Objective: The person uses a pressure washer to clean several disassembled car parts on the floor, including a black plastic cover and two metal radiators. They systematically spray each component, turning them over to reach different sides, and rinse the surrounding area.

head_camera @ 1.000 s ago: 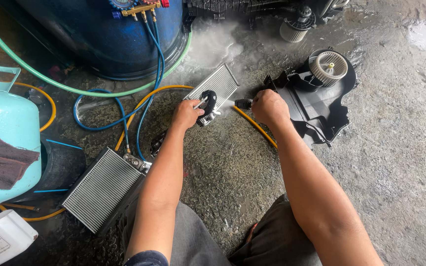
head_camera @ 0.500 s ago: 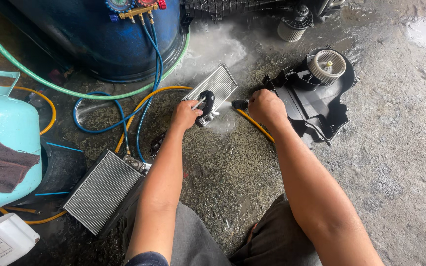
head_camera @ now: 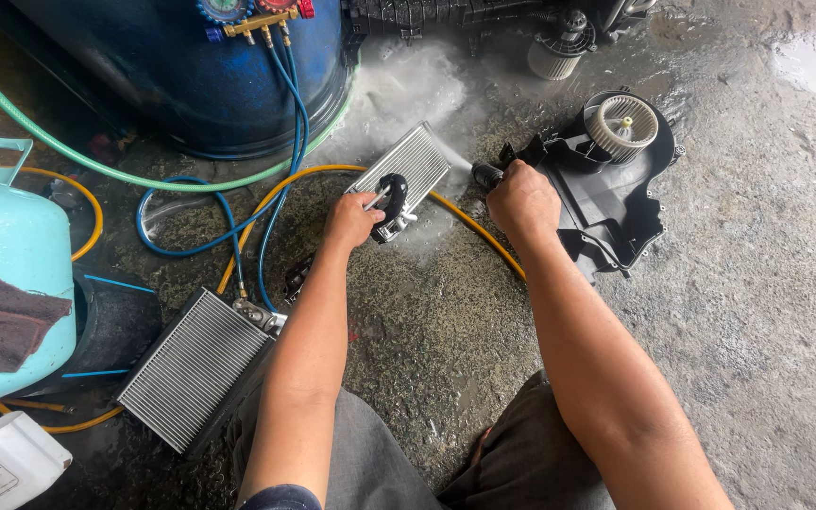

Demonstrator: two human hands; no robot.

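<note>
On the wet concrete floor (head_camera: 729, 312), the left hand (head_camera: 351, 222) grips the small finned coil (head_camera: 408, 175) by its fitting, propping it tilted. The right hand (head_camera: 519, 200) clenches a spray nozzle (head_camera: 485, 175) on a yellow hose (head_camera: 484, 241), misting the coil just beside it.

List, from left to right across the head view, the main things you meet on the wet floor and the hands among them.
Pale blue gas cylinder → large finned coil → left hand → small finned coil → right hand holding a spray nozzle → black housing with blower wheel.
</note>
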